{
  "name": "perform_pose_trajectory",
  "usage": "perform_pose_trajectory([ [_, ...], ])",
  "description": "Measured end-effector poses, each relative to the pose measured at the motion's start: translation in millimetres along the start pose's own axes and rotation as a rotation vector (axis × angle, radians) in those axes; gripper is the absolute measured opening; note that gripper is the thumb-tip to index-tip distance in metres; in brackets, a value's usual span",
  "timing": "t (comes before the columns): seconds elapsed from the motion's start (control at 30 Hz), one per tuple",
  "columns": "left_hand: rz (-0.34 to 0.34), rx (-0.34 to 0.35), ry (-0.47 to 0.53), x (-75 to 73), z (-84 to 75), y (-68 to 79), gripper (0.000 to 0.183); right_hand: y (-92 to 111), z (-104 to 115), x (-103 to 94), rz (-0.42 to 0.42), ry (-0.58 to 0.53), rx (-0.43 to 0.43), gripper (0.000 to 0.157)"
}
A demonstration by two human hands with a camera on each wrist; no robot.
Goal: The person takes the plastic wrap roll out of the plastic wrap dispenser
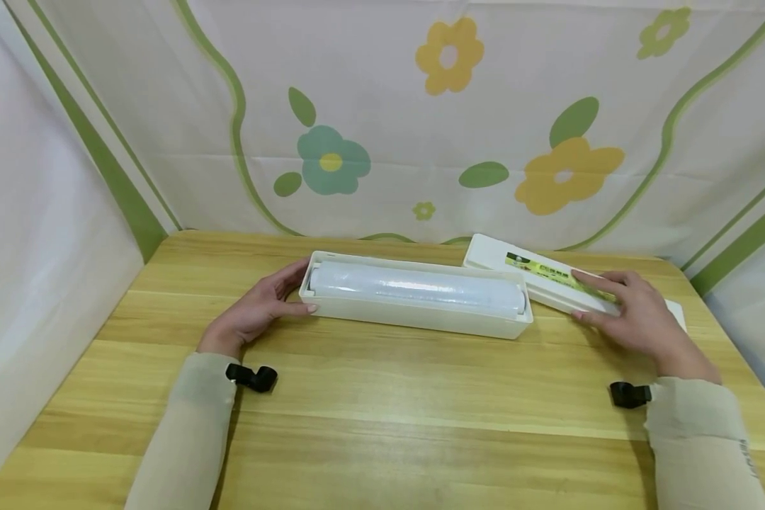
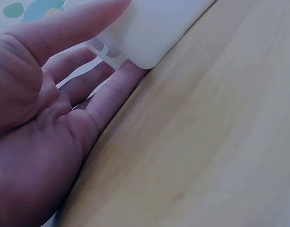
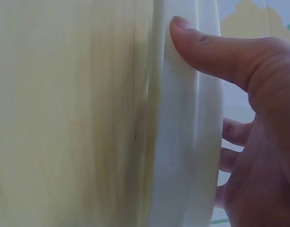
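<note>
A long white plastic box (image 1: pixel 414 319) lies without its lid on the wooden table, holding a roll of clear cling film (image 1: pixel 414 287). My left hand (image 1: pixel 255 308) holds the box's left end, thumb along the front wall and the other fingers round the end and back. In the left wrist view the fingers reach to the corner of the box (image 2: pixel 159 28). To the right, the white lid (image 1: pixel 492 253) with a green and yellow label slants behind the box's right end. My right hand (image 1: pixel 640 319) grips this lid across its width, the thumb on its near side (image 3: pixel 178 132).
The wooden table (image 1: pixel 382 425) stretches out in front of the box. Behind it hangs a white cloth (image 1: pixel 382 92) printed with flowers, and more cloth closes off both sides. A small black device sits at each wrist.
</note>
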State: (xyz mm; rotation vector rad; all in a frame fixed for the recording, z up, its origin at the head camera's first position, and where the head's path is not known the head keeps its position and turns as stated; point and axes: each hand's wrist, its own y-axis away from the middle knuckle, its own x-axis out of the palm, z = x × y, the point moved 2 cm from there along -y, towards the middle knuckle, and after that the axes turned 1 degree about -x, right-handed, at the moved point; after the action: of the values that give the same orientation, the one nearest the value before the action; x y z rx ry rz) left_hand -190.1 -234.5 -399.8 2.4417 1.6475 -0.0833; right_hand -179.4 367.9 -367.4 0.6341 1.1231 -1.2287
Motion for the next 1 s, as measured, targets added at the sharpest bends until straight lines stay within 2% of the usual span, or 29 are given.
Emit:
perform_pose_trajectory([
  [0.5,-0.009,-0.019,0.003,0.7,-1.5,-2.3,0.099,-2.0,-1.3,2.0,0.011,-0.006,-0.015,0.075],
  [1.0,-0.036,-0.026,0.030,0.8,0.2,-2.7,0.099,-5.0,1.9,-1.3,0.055,-0.014,0.048,0.073],
])
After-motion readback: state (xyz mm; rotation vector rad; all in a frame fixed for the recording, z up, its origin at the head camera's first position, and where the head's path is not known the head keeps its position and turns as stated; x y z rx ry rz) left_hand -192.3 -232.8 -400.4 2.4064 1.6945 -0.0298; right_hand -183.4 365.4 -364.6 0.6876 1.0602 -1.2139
